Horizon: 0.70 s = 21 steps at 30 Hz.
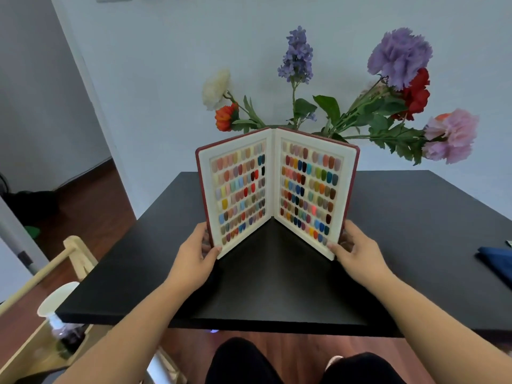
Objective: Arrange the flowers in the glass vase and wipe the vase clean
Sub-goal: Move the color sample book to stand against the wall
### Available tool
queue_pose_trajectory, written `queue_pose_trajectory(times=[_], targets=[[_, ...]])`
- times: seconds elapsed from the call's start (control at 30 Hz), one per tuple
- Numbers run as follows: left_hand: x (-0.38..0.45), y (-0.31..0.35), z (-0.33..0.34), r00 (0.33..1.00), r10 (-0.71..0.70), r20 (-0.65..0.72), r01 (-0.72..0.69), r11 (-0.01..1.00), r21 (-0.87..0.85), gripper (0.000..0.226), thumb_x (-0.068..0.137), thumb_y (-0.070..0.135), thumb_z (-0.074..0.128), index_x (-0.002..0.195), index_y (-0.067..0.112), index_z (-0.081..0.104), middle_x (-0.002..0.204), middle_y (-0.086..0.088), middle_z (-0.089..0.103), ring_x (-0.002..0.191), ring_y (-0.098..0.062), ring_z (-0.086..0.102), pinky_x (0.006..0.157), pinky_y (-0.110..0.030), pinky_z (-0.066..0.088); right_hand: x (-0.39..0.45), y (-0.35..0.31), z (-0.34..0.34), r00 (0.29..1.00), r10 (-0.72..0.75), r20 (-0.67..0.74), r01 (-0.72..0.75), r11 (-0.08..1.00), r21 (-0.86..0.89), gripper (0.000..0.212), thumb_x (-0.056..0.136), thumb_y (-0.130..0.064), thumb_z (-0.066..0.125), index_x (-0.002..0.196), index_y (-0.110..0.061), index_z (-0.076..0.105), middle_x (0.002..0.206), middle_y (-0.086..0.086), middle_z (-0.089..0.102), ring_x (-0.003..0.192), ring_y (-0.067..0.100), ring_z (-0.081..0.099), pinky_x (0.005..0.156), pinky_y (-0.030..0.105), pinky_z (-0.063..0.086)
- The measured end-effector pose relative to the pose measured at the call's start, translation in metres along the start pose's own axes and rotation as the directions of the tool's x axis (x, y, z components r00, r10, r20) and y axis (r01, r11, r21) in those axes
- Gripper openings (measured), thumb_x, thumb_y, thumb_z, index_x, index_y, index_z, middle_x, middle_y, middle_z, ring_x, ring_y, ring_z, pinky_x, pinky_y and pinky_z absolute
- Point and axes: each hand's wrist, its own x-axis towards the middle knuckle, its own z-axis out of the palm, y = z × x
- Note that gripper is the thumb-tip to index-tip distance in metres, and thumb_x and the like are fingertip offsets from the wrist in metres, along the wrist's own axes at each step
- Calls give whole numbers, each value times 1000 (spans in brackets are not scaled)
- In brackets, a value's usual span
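Observation:
An open red-covered swatch book (277, 187) with rows of coloured nail tips stands upright on the black table (401, 231). My left hand (198, 253) grips its left cover at the bottom edge, and my right hand (353, 250) grips the right cover. Behind the book rise the flowers (399, 56): purple, white, orange, red and pink blooms on green stems. The glass vase is hidden behind the book.
A folded dark blue cloth (496, 259) lies at the table's right edge. To the left, below table level, stands a light wooden rack (74, 256) with a white cup (55, 297) and bottles. A white wall is close behind the table.

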Motion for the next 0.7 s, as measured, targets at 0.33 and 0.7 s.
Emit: queue_pose_trajectory(times=[0.33,0.7], targets=[[-19,-56,-66,980,-111,-164,118,992,35,50,91,17,66,127,38,38,112,11,56,88,-6,62,64,-18,48,35,-54,101,983,-128,133,117,989,86,53,91,-22,65,137,-33,42,121,-4,63,99,9,58,92,33,50],[-5,-89,-83,936,-215,-279,260,956,134,74,87,21,70,142,30,20,138,-5,56,95,-15,62,69,-33,56,103,-96,189,971,-120,207,92,985,143,48,97,-19,55,139,-30,35,134,-1,58,118,18,57,95,37,49]])
